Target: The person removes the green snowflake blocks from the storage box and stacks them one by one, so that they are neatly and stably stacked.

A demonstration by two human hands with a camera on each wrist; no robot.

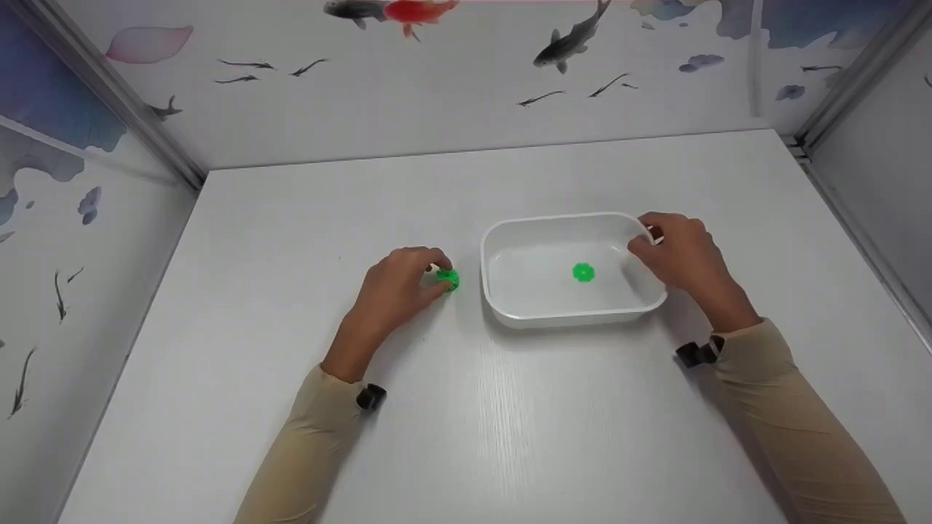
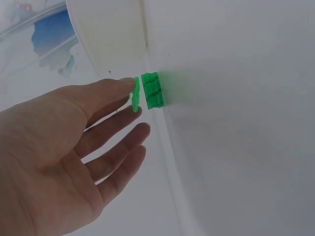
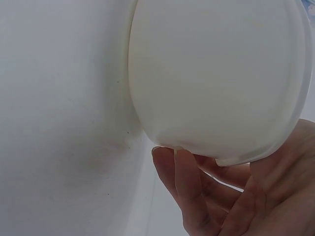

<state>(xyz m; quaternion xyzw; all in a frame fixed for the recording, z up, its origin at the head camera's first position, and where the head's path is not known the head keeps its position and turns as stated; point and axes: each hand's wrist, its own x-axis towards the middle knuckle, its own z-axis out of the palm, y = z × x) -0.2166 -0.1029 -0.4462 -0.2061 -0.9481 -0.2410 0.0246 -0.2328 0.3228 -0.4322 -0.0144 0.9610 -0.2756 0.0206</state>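
My left hand point(image 1: 393, 288) pinches a thin green flower-shaped piece point(image 2: 136, 95) by its edges between thumb and fingertip. Just beneath that piece, a short stack of similar green pieces point(image 2: 152, 91) stands on the table, a narrow gap apart from it in the left wrist view. A white rectangular plastic tray point(image 1: 575, 318) sits to the right of the stack. One green flower-shaped piece point(image 1: 583, 272) lies flat on its floor. My right hand point(image 1: 686, 251) grips the tray's right end, thumb over the rim and fingers against the outside wall.
The white table point(image 1: 437, 429) meets a back wall panel point(image 1: 437, 102) printed with fish. Side panels stand to the left and right, with a metal post point(image 1: 138, 87) at the left corner. Black straps point(image 1: 371, 397) are on both wrists.
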